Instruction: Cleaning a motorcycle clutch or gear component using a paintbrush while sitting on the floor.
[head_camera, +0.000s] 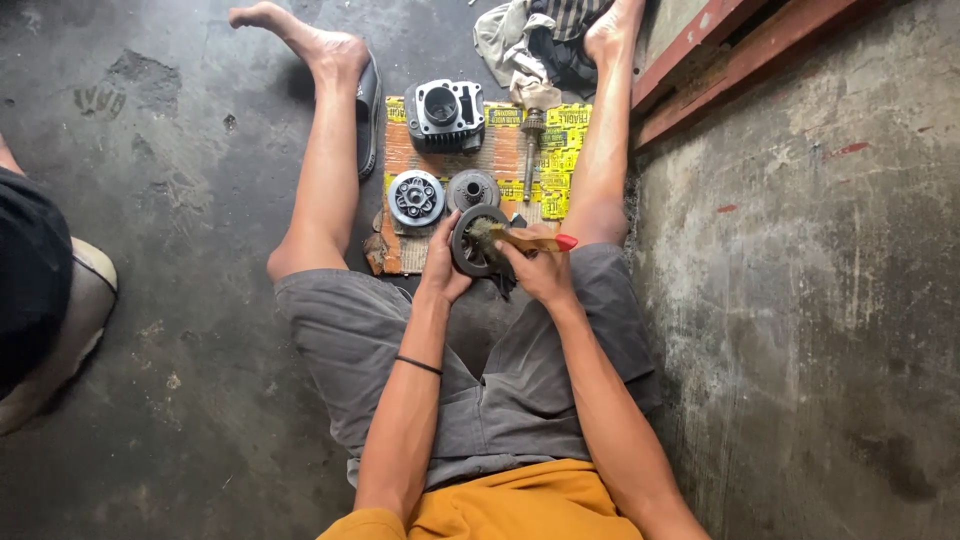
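The person sits on the dark concrete floor (200, 300) with both legs spread, beside a rough grey wall (800, 300). Between the legs lies a flat piece of cardboard (500, 155), brown with yellow printed parts. On its far end stands a grey engine cylinder (444, 115) with a round hole on top. Near it, on the right part of the cardboard, lies a long metal shaft (531, 150). Closer to the person lie two round metal parts side by side, a bright disc (416, 197) and a darker hub (472, 188). Behind the cardboard there is a heap of rags (530, 40).

The left hand (441, 265) is closed around the edge of a round dark metal ring (470, 245) and holds it upright just above the near end of the cardboard. The right hand (540, 265) grips a wooden brush (530, 238) with a red handle tip, and its bristles touch the inside of the ring.
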